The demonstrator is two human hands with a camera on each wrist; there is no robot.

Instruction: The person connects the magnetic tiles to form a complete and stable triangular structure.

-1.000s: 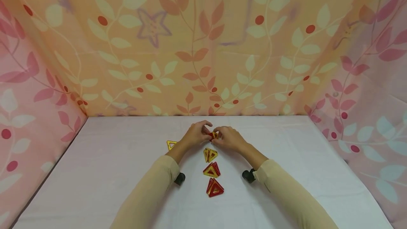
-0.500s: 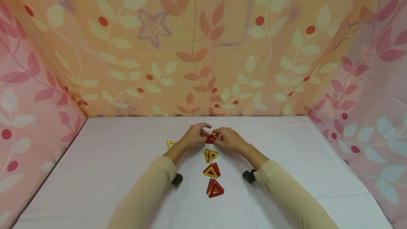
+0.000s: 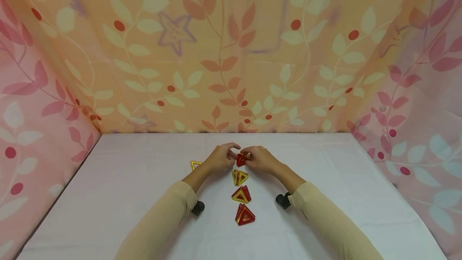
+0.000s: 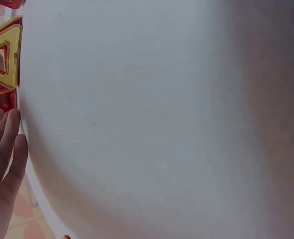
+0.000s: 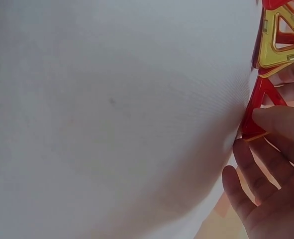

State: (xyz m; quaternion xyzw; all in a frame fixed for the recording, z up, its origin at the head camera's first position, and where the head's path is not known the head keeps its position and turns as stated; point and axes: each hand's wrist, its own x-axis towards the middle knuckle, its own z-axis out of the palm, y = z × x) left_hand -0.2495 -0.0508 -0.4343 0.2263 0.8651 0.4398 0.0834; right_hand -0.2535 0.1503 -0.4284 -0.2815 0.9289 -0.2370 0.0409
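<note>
At the far end of a line of small tile pyramids stands a red magnetic-tile pyramid [image 3: 241, 160], between both hands. My right hand [image 3: 261, 159] pinches it; in the right wrist view the thumb presses a red triangular face [image 5: 256, 102] and the fingertips sit at its lower edge. My left hand [image 3: 221, 159] is at its left side, with the index finger raised. In the left wrist view, fairly straight fingers [image 4: 10, 132] reach the base of the red tiles [image 4: 5, 99]. The nearest finished-looking shape is a yellow-faced pyramid [image 3: 240, 177].
Closer along the line stand a yellow-and-red pyramid [image 3: 241, 194] and a red pyramid [image 3: 245, 214]. A flat yellow triangle tile [image 3: 195, 165] lies left of the left wrist, partly covered by it. A patterned cloth [image 3: 223, 51] rises behind the white table [image 3: 126, 196].
The far pyramid has turned, so red faces now show where yellow showed before. My left forearm has shifted slightly left and nearer; the right hand has barely moved.
</note>
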